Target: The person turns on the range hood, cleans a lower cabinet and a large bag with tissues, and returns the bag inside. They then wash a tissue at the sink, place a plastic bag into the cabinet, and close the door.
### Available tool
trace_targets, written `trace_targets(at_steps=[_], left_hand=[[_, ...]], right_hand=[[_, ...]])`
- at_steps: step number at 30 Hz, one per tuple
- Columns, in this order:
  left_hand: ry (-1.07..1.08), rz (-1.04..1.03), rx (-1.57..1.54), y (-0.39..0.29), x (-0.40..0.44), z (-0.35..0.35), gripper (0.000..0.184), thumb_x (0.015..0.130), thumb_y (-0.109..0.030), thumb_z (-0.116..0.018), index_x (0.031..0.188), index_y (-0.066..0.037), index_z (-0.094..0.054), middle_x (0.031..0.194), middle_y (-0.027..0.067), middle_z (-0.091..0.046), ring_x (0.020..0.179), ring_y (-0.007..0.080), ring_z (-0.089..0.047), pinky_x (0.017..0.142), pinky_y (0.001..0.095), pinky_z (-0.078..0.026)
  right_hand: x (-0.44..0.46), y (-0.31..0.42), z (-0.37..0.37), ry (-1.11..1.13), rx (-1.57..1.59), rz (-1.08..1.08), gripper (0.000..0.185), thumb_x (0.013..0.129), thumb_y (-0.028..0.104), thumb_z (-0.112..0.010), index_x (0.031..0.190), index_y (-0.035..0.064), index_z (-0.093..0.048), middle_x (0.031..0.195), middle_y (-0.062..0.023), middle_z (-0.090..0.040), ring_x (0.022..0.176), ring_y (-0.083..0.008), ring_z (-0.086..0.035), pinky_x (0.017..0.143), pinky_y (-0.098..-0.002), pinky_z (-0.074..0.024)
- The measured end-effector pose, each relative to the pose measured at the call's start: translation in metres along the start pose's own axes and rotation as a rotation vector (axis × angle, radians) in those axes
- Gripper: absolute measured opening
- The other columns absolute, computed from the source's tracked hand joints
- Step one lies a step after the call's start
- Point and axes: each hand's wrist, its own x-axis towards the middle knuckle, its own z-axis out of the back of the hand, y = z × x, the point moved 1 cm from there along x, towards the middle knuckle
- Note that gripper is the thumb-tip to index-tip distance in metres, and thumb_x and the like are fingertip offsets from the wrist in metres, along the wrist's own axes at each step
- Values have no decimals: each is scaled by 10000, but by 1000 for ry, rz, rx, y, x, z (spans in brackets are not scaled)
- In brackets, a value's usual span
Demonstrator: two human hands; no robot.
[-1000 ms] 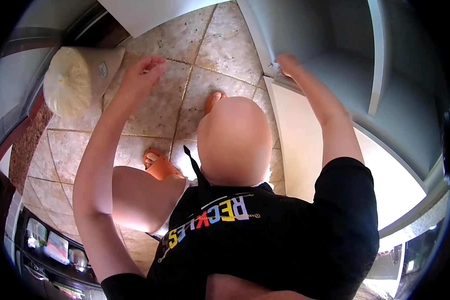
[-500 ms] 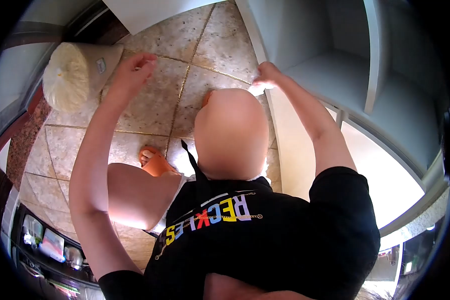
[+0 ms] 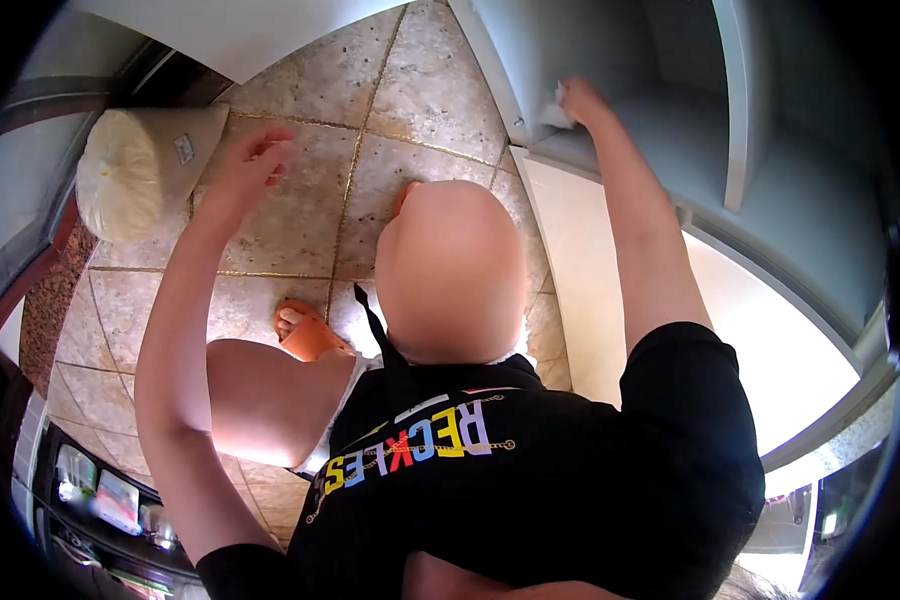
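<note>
Inside cabinet point(image 3: 595, 45), white cloth point(image 3: 557, 114) gripped by fingers of right hand point(image 3: 584, 103); left hand point(image 3: 254, 166) loosely curled, empty; cloth best pressed flat.

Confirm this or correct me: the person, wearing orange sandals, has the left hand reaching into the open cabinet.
Wrong hand. The head view shows the right hand reaching into the open cabinet; the orange sandals are as you said.
</note>
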Motion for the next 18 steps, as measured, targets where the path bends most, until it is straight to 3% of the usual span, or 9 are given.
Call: trace_targets(at_steps=[1,3,6,9,13,16,18], left_hand=[[3,-15,-16,2,1,3,239,831,-221,-562,1038,-105,-585,838,-23,-556,720,71,-515,638,213,-423],[5,-28,-33,-1,-2,3,226,828,-213,-557,1016,-92,-591,825,-13,-545,715,75,-515,635,222,-424],[-21,-32,-9,-9,-8,0,223,835,-212,-551,1016,-88,-590,828,-8,-541,724,76,-517,634,222,-424],[-9,-68,-26,-14,-9,1,234,846,-224,-562,1039,-94,-578,807,-28,-553,728,57,-515,640,205,-426],[-26,-69,-17,-18,-11,2,242,843,-219,-544,1017,-55,-581,818,2,-537,726,81,-514,632,226,-424],[-54,-93,4,-19,-13,5,246,843,-218,-542,1021,-52,-578,813,6,-534,722,82,-509,628,227,-422],[-56,-120,12,-16,-14,7,244,843,-216,-540,1021,-53,-578,810,8,-534,718,82,-506,626,227,-421]], right_hand=[[0,0,-6,0,-2,4,229,706,84,-630,922,7,-611,921,-161,-628,864,-285,-608,718,-375,-478],[-13,2,-19,189,-446,100,272,747,109,-568,1004,35,-615,1030,-168,-600,935,-328,-589,776,-400,-476],[-23,22,-10,351,-452,96,216,716,80,-573,911,36,-656,974,-152,-625,883,-306,-613,745,-403,-486],[-21,21,-11,376,-401,88,160,673,42,-594,810,32,-674,929,-152,-637,842,-290,-623,716,-400,-491],[-8,18,-42,469,-431,149,159,642,12,-607,790,-1,-662,903,-155,-638,807,-289,-625,677,-394,-495],[-20,22,-29,465,-192,114,196,691,47,-575,869,11,-650,961,-186,-615,868,-343,-600,712,-393,-483],[-27,29,-26,354,-288,238,168,719,49,-562,857,12,-650,934,-188,-619,834,-354,-601,689,-402,-476]])
